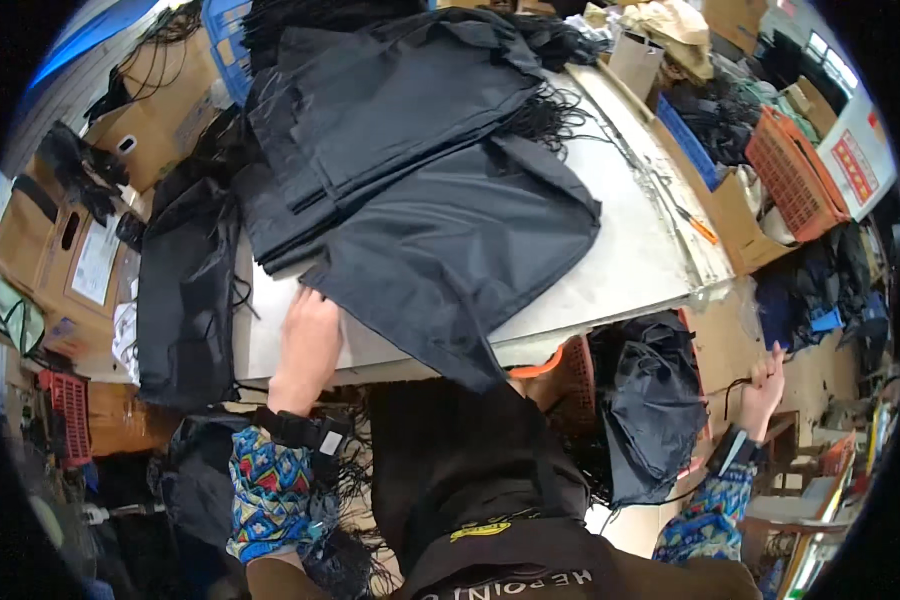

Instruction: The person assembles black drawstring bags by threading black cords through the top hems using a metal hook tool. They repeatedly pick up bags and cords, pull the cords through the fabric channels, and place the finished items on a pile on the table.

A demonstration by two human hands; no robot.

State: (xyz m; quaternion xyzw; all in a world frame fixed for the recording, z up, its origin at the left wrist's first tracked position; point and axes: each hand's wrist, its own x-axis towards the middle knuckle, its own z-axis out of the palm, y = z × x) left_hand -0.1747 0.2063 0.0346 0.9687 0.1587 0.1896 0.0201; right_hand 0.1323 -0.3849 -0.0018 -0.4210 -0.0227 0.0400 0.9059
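Note:
My left hand has its fingers closed on the lower left corner of a black fabric piece. The piece lies slantwise on the white table, and its front corner hangs over the near edge. Out to the right, my right hand is raised off the table with fingers bent. A thin black cord runs up to its fingers, which look closed on it. Beside it a gathered black drawstring bag sits over a red crate below the table edge.
A stack of black fabric pieces covers the table's far part. Another black fabric bundle hangs over its left edge. An orange-handled cutter lies at the right. Cardboard boxes stand left; an orange basket sits at the far right.

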